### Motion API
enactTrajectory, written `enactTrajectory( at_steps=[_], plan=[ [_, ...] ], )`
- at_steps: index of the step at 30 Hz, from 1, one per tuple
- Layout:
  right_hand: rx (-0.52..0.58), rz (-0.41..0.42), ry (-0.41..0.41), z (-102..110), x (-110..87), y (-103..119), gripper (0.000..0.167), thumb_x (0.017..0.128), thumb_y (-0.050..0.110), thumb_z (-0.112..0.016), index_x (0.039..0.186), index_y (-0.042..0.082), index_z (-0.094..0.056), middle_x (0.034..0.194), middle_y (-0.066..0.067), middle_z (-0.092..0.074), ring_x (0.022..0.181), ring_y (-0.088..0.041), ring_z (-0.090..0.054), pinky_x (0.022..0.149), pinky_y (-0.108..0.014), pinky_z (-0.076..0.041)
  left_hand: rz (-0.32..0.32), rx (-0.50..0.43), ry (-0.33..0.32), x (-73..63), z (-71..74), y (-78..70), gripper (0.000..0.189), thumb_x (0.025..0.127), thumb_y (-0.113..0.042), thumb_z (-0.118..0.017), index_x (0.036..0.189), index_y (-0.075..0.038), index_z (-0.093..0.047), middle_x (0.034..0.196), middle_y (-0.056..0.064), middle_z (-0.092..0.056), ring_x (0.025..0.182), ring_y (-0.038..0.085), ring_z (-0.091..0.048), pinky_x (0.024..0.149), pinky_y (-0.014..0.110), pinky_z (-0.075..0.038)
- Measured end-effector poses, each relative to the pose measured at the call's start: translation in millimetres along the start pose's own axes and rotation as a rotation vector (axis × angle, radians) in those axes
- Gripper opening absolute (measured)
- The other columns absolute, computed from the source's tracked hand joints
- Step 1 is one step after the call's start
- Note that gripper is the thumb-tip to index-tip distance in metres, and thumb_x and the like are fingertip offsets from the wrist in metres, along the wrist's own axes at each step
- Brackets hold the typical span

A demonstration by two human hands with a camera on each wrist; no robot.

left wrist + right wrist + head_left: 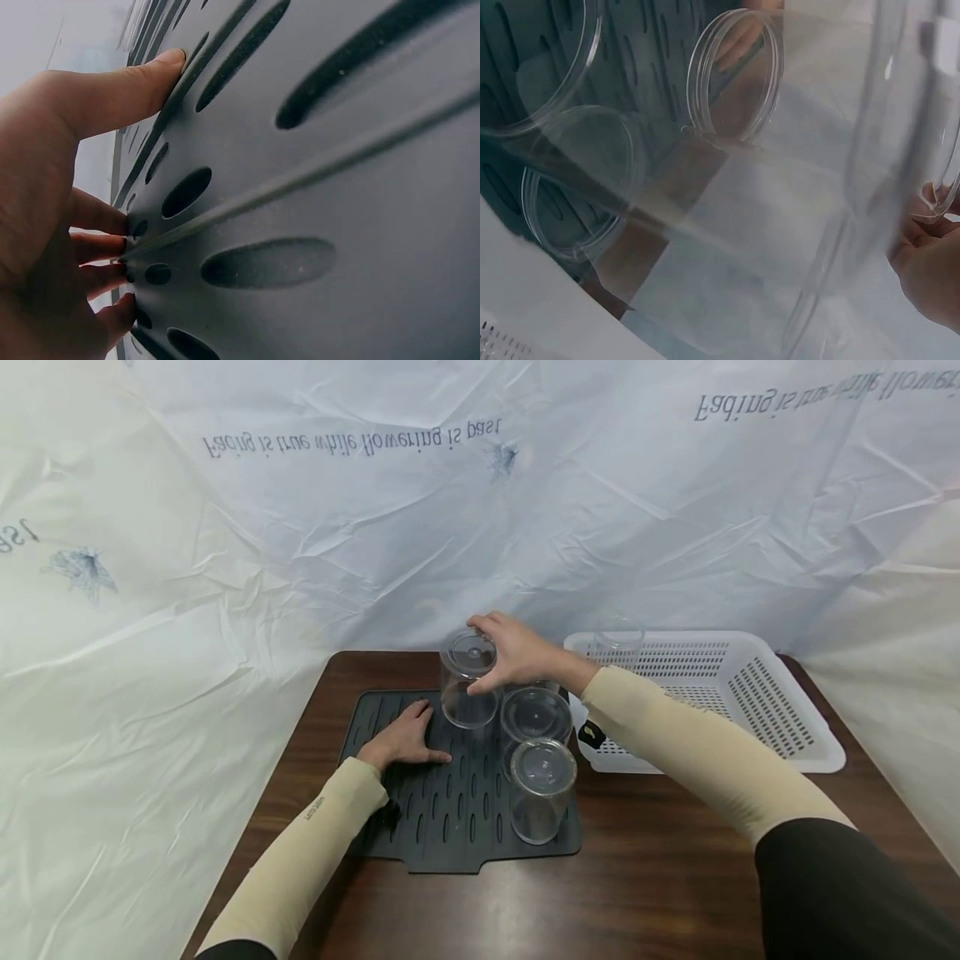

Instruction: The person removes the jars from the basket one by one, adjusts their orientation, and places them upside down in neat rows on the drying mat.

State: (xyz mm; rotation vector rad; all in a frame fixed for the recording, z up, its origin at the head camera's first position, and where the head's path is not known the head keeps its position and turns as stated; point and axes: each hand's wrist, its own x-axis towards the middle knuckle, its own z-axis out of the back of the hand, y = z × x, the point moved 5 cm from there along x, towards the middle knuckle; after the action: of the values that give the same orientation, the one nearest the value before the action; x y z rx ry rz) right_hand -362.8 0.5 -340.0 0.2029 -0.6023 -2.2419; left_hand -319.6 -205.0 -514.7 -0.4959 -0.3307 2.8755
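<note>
Near the back of the dark drying mat [435, 814], my right hand [517, 652] grips a clear cylindrical jar [470, 702] by its upper part, thumb and fingers on its side. In the right wrist view the fingers [930, 262] curl at the jar's rim at the right edge. My left hand [405, 739] rests on the mat's left part with fingers spread; the left wrist view shows its thumb [142, 82] and fingertips against the slotted surface. Two more clear jars, a middle one [535, 714] and a front one [542, 785], stand along the mat's right side.
Another clear jar [546, 685] is mostly hidden behind my right forearm. A white perforated basket [813, 735] stands at the right of the wooden table [637, 852], with a clear jar [619, 635] at its back left. A plastic sheet [375, 543] hangs behind the table.
</note>
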Motion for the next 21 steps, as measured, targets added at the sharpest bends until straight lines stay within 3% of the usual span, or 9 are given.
enactTrajectory(
  at_steps=[21],
  plan=[
    [-0.082, 0.0, 0.092, -26, 4.8, -2, 0.112, 0.071, 0.056, -0.08, 0.154, 0.006, -0.024, 0.154, -0.018, -0.028, 0.139, -0.034, -0.035, 0.108, -0.049, -0.04, -0.012, 0.011, 0.013, -0.5, -0.8, 0.8, 0.112, 0.077, -0.068, -0.068, 0.155, -0.001, -0.022, 0.162, 0.018, -0.012, 0.149, 0.035, -0.016, 0.116, 0.052, -0.027]
  ],
)
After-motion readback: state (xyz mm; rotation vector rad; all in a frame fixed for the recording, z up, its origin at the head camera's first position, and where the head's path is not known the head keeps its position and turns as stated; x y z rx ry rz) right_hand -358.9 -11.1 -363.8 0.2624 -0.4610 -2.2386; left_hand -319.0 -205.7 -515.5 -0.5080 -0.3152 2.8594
